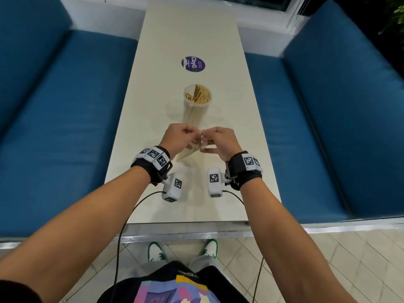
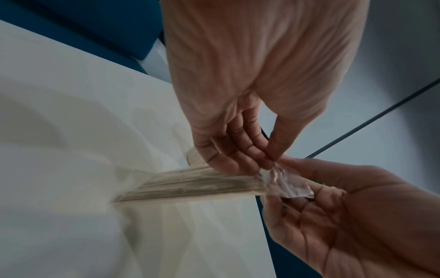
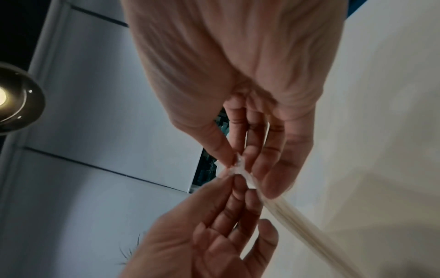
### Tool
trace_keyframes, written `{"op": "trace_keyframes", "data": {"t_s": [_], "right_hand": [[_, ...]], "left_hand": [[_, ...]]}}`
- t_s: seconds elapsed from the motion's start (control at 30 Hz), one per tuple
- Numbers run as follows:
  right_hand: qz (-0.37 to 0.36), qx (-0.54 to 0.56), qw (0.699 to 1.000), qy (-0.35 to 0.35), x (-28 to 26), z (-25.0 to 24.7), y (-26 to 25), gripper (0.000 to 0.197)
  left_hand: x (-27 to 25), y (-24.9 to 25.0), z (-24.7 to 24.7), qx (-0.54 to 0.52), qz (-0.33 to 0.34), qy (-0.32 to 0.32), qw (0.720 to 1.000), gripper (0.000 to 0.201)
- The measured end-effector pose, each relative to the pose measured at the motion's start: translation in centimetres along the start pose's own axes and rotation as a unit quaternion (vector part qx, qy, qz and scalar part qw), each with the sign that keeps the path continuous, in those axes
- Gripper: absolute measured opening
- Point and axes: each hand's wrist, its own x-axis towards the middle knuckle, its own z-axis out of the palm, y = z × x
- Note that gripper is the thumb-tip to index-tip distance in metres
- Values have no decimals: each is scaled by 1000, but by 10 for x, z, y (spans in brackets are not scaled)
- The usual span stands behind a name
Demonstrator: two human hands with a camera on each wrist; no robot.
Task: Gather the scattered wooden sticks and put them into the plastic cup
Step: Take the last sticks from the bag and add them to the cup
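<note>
A tall clear plastic cup (image 1: pixel 195 112) stands mid-table, packed with wooden sticks (image 1: pixel 197 95). Just in front of it both hands meet over a bundle of sticks (image 1: pixel 185 154) sleeved in a clear plastic wrapper (image 1: pixel 203 142). The bundle slants down to the table at the lower left. My left hand (image 1: pixel 194 134) pinches the wrapper's loose end between thumb and fingers (image 2: pixel 270 159). My right hand (image 1: pixel 207 137) pinches the same crumpled end (image 3: pixel 239 166) from the other side. The wrapper (image 2: pixel 287 185) and the bundle (image 2: pixel 190 186) show close up in the left wrist view.
A round purple sticker (image 1: pixel 193 64) lies on the cream table (image 1: pixel 229 106) beyond the cup. Blue cushioned benches (image 1: pixel 65 119) flank the narrow table on both sides. The table's near edge (image 1: pixel 185 224) is just ahead of my feet.
</note>
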Motion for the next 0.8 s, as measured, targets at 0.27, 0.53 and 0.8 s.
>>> {"op": "trace_keyframes", "data": {"t_s": [0.27, 0.53, 0.8], "right_hand": [[-149, -168, 968, 111, -3, 21, 7, 12], [-132, -67, 981, 129, 1, 33, 20, 8], [-81, 15, 993, 89, -7, 27, 13, 18]], "left_hand": [[-5, 13, -2, 46, -8, 73, 996, 6], [-7, 12, 1, -58, -56, 80, 994, 8], [-3, 5, -4, -16, -34, 88, 995, 12]]}}
